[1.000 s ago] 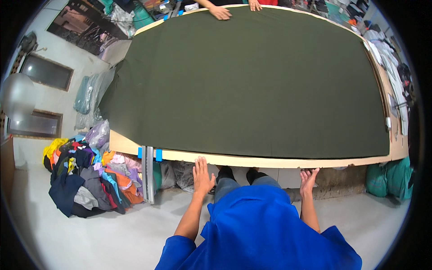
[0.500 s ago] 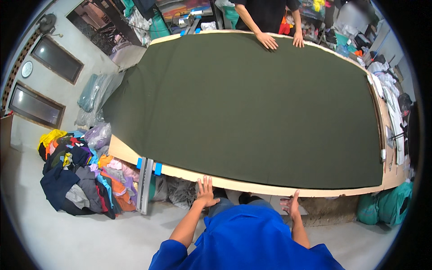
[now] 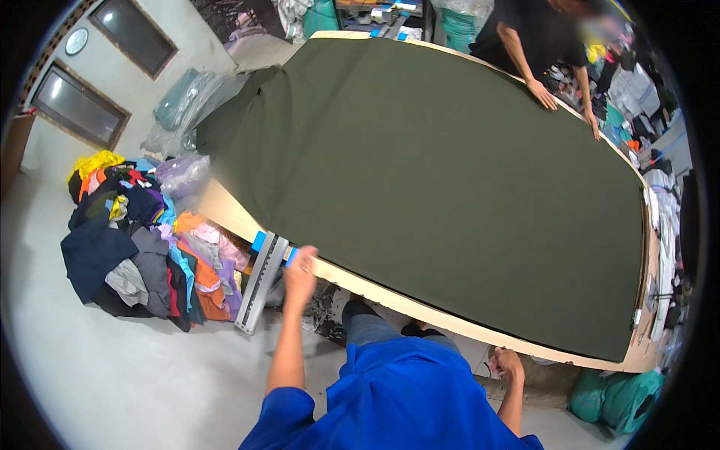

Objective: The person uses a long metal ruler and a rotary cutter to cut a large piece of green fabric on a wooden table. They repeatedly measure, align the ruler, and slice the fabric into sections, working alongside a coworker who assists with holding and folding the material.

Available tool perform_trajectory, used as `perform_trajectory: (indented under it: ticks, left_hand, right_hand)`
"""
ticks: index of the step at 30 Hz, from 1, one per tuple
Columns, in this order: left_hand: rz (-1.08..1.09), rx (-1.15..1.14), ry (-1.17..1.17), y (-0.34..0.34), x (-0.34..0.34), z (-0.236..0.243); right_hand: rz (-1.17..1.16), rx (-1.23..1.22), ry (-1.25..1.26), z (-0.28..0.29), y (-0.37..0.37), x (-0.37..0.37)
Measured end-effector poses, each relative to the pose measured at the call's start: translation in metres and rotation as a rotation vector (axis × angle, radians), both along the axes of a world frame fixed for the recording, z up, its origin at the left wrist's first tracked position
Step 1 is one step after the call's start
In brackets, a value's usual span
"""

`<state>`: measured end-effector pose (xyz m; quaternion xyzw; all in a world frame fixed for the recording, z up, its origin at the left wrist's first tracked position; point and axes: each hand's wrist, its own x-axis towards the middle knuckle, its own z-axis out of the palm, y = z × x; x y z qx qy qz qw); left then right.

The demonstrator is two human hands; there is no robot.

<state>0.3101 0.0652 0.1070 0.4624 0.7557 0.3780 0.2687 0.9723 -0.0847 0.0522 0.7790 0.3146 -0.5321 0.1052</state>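
Observation:
A wide sheet of dark green fabric lies spread over a light wooden table. It is smooth over most of its area, with creases toward the left end. My left hand is at the near table edge, close beside a blue-fitted metal rail that juts out from the table; its fingers are smeared by motion. Just below the near edge, farther right, my right hand hangs with its fingers curled in, and I see nothing in it. Across the table, a co-worker's hands rest at the far edge of the fabric.
A heap of mixed coloured garments sits on the floor at the left. Plastic-wrapped bundles stand by the table's left end. Green sacks lie under the right end. A second blue-fitted rail is at the far edge.
My left hand has gone left to beside the rail. My right hand's spread fingers have curled in. The co-worker has shifted right along the far edge. The view has turned.

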Motion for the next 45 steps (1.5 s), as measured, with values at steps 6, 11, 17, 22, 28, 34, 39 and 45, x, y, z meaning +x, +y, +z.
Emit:
perform_trajectory:
  ticks: [6,11,17,22,28,34,39,45]
  left_hand:
    - [0.503,-0.232,0.222,0.067,-0.208,-0.081]
    - [0.474,-0.377,0.166,0.108,-0.235,-0.116]
    - [0.406,-0.182,0.086,0.082,-0.229,-0.108]
    - [0.372,-0.228,0.116,0.081,-0.239,-0.098]
    - [0.359,-0.236,-0.027,0.083,-0.252,-0.096]
    - [0.325,-0.175,-0.177,0.08,-0.26,-0.101]
    - [0.346,-0.027,-0.278,0.074,-0.258,-0.095]
    - [0.365,0.115,-0.197,0.066,-0.234,-0.083]
  right_hand:
    - [-0.061,0.767,0.285,0.11,0.155,-0.221]
    - [0.57,1.196,0.099,0.059,0.291,-0.406]
    - [1.131,1.31,0.133,0.01,0.389,-0.578]
    - [1.287,1.219,0.165,-0.012,0.359,-0.644]
    - [1.344,1.025,0.149,-0.008,0.27,-0.658]
    - [1.464,1.007,0.303,-0.006,0.241,-0.648]
    - [1.396,1.071,0.497,-0.006,0.218,-0.63]
    - [1.279,1.084,0.611,0.005,0.177,-0.585]
